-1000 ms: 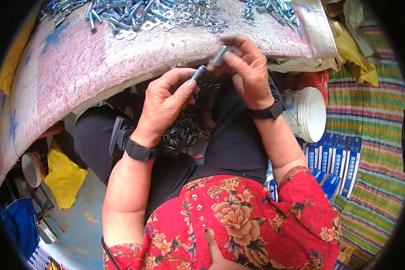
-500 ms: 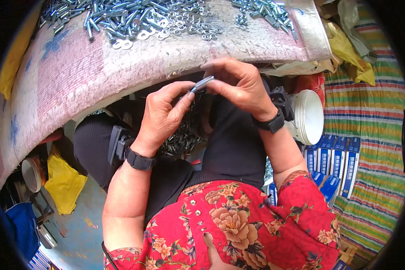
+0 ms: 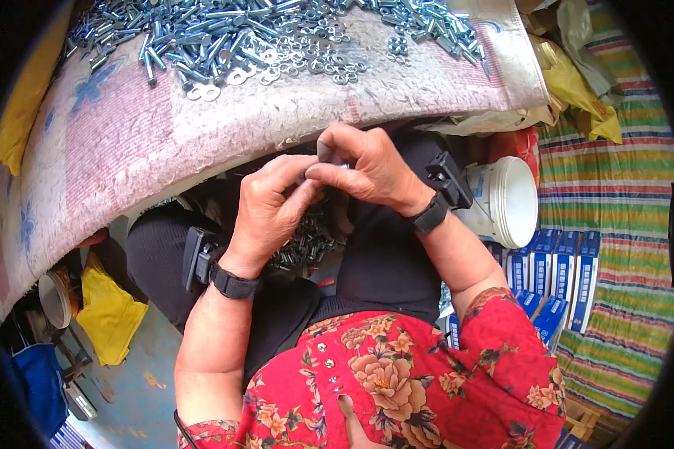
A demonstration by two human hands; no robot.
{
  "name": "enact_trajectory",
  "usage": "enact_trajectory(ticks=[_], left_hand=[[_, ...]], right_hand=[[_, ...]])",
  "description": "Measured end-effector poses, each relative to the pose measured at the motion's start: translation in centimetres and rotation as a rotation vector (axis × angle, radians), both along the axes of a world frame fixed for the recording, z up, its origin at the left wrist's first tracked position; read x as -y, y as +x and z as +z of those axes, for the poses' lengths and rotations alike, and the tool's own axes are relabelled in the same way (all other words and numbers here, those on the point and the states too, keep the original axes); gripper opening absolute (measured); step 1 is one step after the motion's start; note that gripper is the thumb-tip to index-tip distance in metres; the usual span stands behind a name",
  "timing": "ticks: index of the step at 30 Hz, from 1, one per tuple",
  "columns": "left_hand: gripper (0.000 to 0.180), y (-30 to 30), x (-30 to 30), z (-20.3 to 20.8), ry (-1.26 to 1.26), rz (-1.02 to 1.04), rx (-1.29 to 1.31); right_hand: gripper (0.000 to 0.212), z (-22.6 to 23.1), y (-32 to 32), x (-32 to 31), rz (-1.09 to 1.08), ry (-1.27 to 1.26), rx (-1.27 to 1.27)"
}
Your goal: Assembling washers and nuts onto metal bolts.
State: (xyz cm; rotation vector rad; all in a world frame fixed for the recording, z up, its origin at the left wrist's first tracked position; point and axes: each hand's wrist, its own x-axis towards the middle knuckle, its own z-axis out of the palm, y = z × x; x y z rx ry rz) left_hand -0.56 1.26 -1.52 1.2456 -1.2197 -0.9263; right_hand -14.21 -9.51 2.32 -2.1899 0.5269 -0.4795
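My left hand (image 3: pixel 273 202) is closed in a pinch in front of the table edge, above my lap. Its fingertips meet those of my right hand (image 3: pixel 363 168), whose thumb and fingers are also pinched together. Between them is a silvery metal bolt (image 3: pixel 304 176), almost wholly hidden by the fingers. Beneath the hands, between my knees, lies a heap of dark metal parts (image 3: pixel 307 248), partly covered by my hands. Up on the table are a pile of bolts (image 3: pixel 210 37), flat washers (image 3: pixel 211 93) and a spread of nuts and small rings (image 3: pixel 314 56).
The cloth-covered table (image 3: pixel 127 150) curves across the front. A white bucket (image 3: pixel 515 202) stands by my right knee, with blue-and-white boxes (image 3: pixel 563 262) beyond it on a striped sheet (image 3: pixel 614 202). A yellow cloth (image 3: pixel 108 314) hangs at the left.
Both hands have come down slightly toward me. My right fingers have closed in against the left fingertips, and the bolt that showed between them is now mostly hidden.
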Motion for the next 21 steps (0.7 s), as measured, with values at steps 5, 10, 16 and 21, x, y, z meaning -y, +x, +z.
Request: enact_trajectory(ticks=[5, 10, 16, 21], left_hand=[[0.02, 0.2, 0.0, 0.2, 0.157, -0.03, -0.606], [0.021, 0.5, 0.2, -0.1, 0.149, -0.024, -0.748], [0.021, 0.6, 0.3, -0.4, 0.165, -0.007, -0.767], [0.02, 0.5, 0.4, -0.4, 0.171, -0.011, -0.779]], right_hand=[[0.019, 0.7, 1.7, 6.5, -0.359, -0.329, 0.23], [0.021, -1.8, 2.9, 11.6, -0.33, -0.675, 0.007], [0.014, -1.3, 1.2, 13.5, -0.5, -0.094, 0.206], [0.013, -1.4, -0.8, 12.6, -0.462, -0.511, 0.078]])
